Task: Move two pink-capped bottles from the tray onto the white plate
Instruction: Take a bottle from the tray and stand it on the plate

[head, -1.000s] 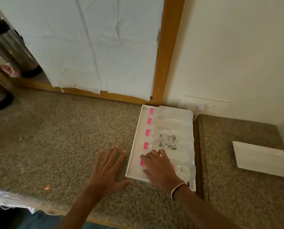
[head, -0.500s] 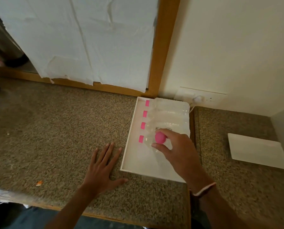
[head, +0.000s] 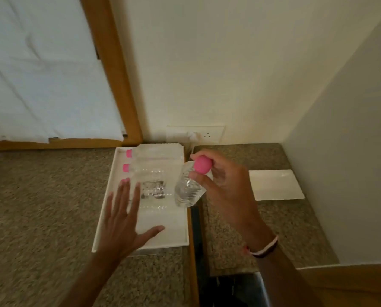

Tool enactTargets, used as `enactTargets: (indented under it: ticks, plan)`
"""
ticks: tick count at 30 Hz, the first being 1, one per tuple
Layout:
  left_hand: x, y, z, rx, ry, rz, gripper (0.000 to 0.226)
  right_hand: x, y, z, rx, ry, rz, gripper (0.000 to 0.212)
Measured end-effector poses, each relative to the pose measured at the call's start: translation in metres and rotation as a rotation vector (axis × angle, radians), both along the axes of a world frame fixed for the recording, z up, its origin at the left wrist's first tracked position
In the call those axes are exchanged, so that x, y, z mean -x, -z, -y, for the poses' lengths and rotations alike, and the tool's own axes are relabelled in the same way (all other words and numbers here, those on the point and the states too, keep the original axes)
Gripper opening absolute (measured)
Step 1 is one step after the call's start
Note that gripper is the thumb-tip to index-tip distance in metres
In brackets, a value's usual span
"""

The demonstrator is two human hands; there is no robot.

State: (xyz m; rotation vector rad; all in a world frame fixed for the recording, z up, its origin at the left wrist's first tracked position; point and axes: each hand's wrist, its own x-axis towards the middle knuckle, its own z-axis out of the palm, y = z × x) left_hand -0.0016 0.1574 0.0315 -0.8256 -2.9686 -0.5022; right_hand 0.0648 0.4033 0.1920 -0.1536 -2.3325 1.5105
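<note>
My right hand [head: 225,187] grips a clear pink-capped bottle [head: 188,191] by its cap end, holding it in the air above the right edge of the white tray [head: 163,238]. The bottle hangs tilted, base toward the tray. Several more clear bottles [head: 154,171] with pink caps lie side by side in the tray's far half. My left hand [head: 123,220] hovers flat over the tray's left side, fingers spread, holding nothing. The white plate [head: 276,185] lies bare on the counter to the right of my right hand.
A dark gap [head: 196,229] splits the speckled counter just right of the tray. A wall socket [head: 196,134] with a plug sits behind the tray. Walls close in at the back and right. A wooden frame with white paper [head: 52,74] stands at the back left.
My right hand lifted one bottle out of the tray and carried it rightward past the tray's edge. My left hand moved from the counter onto the tray's left side.
</note>
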Motion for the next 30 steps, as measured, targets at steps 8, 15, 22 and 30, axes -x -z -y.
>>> enactTargets:
  ticks: [8,15,22,30]
  plan:
    - [-0.016,0.01,-0.152,-0.006,0.153,0.019,0.119,-0.009,0.016,-0.111,-0.09,0.169,0.009,0.028]
    - [-0.024,0.057,-0.24,0.065,0.19,0.111,0.116,-0.007,0.065,-0.185,-0.174,0.196,0.104,0.03]
    - [-0.021,0.104,-0.27,0.149,0.146,0.211,0.113,0.0,0.106,-0.22,-0.158,0.145,0.192,0.035]
    - [-0.02,0.119,-0.273,0.095,0.121,0.236,0.113,0.003,0.126,-0.237,-0.108,0.147,0.198,0.034]
